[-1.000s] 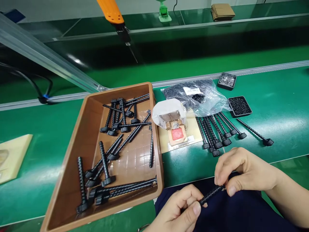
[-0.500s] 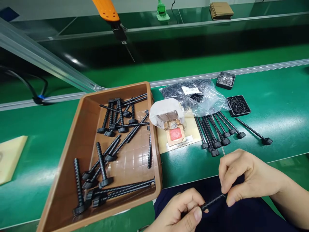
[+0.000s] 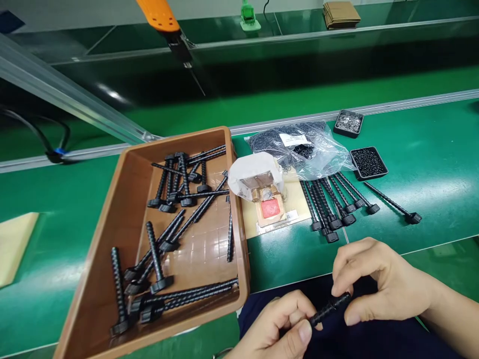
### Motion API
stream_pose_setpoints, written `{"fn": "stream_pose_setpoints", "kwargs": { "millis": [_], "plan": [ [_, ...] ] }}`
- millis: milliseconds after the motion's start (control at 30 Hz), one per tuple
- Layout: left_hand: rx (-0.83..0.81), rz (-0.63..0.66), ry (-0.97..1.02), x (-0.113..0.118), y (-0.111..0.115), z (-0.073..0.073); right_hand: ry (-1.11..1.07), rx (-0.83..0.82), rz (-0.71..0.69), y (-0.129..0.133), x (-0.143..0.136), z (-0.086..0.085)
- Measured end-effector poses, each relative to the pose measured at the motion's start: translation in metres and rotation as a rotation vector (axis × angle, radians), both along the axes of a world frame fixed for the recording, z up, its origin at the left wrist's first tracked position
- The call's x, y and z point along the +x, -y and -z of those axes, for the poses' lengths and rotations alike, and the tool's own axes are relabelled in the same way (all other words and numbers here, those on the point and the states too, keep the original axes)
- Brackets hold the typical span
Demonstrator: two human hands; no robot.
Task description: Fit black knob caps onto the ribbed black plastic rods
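Left hand: the left hand (image 3: 279, 326) sits at the bottom edge of the view over the dark-clothed lap, thumb and fingers clenched round the lower end of a black ribbed rod (image 3: 330, 306).
Right hand: the right hand (image 3: 377, 281) has thumb and forefinger pinched at the upper tip of the same rod; whether something small sits under those fingertips I cannot tell.
Rod: it slants up from left hand to right, off the table, in front of the near edge of the green conveyor surface (image 3: 430, 149).
Change: half a second ago the right fingertips hid the rod's tip; now the tip shows as a slightly thicker end, the right hand has come a little lower and closer, and the left grip has not shifted. My reading is that the fingers are working at the tip rather than letting go.
Tray: a brown plastic tray (image 3: 112, 239) stands tilted over the near edge at the left, with many loose black rods (image 3: 175, 219) in it.
Finished row: a row of black rods (image 3: 333, 204) lies side by side near the middle, one more rod (image 3: 392, 203) apart to the right.
Small parts: a clear bag of black rings (image 3: 299, 147) and two little black trays (image 3: 368, 162) lie toward the far edge.
Fixture: a small taped jig with a red pad (image 3: 264, 192) rests on a beige board beside the tray.
Overhead: an orange electric screwdriver (image 3: 164, 22) hangs above the far side.
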State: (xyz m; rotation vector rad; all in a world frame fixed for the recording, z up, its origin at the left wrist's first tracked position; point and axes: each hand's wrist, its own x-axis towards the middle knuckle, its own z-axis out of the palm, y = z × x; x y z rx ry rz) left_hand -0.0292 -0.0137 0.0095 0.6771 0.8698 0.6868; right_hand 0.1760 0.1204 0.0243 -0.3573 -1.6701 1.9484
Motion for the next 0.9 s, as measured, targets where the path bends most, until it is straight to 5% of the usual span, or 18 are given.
{"fn": "stream_pose_setpoints", "kwargs": {
  "millis": [300,567,700,900],
  "plan": [
    [-0.095,-0.107,0.122,0.008,0.002,0.007,0.086,0.059,-0.073,0.026,-0.021,0.020],
    [-0.078,-0.433,0.019,0.014,-0.005,-0.002,0.108,0.141,0.124,-0.007,0.004,-0.009],
    [-0.120,-0.468,-0.076,0.017,-0.006,-0.004,0.130,0.163,0.127,-0.005,0.007,-0.011],
    [-0.097,-0.503,0.083,0.018,-0.008,0.004,0.126,0.279,0.191,0.003,-0.002,-0.011]
  ]
}}
